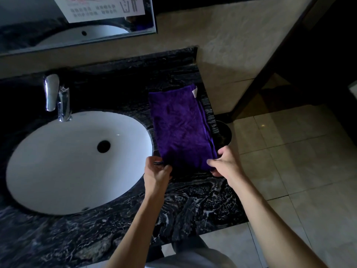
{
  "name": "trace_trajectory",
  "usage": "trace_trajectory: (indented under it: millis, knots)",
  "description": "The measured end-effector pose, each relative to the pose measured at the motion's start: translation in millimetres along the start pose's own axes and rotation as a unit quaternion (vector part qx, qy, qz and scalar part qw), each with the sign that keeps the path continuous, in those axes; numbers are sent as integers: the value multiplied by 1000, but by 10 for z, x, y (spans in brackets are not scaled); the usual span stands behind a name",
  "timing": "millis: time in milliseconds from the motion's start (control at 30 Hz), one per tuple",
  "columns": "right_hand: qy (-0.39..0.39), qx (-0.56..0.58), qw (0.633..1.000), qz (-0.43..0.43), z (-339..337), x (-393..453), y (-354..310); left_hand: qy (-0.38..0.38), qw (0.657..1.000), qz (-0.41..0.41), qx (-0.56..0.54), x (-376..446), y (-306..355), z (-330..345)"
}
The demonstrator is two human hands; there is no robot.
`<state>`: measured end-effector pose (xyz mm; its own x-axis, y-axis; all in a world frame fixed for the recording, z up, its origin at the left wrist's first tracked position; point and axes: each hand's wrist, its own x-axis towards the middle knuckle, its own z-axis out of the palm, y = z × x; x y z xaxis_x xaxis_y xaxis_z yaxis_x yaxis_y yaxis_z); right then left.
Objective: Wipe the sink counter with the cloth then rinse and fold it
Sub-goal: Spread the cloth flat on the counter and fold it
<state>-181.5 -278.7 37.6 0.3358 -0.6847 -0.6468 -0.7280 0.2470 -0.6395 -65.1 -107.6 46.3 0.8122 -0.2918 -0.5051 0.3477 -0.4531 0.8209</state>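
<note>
Both our forearms reach up from the bottom of the frame to the near end of a purple cloth (180, 124). Our left hand (156, 174) has its fingers curled around the cloth's near left corner, and our right hand (226, 164) pinches the near right corner between thumb and fingers. Folded into a long strip, the cloth lies flat on the black marble bench (193, 200) at centre right, just beside the white oval sink (58, 171), a white tag at its far corner. We see a chrome tap (56, 95) at upper left and a mirror (77, 26) above it.
</note>
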Motion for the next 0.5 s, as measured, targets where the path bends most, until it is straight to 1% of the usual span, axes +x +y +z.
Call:
trace_trajectory:
  millis: [33, 100, 167, 200, 233, 367, 467, 500]
  knots:
    - [2, 12, 1000, -4, -16, -47, 23, 3, 1000, 1, -7, -3, -16, -10]
    - [38, 28, 998, -37, -57, -133, 102, 5, 1000, 15, 3, -11, -72, -55]
    - [84, -1, 994, -72, -88, -224, 176, 15, 997, 43, 70, -11, -166, -122]
    - [95, -23, 992, -85, -98, -260, 209, 18, 993, 53, 101, -17, -215, -149]
    - [99, -44, 989, -98, -95, -285, 240, 18, 991, 58, 123, -29, -260, -166]
    - [119, -128, 975, -137, -35, -293, 298, 13, 990, 56, 127, -95, -278, -167]
    - [131, -156, 969, -140, -21, -303, 333, 24, 985, 77, 152, -135, -289, -187]
    - [123, -174, 968, -130, -32, -313, 339, 26, 982, 84, 169, -143, -297, -201]
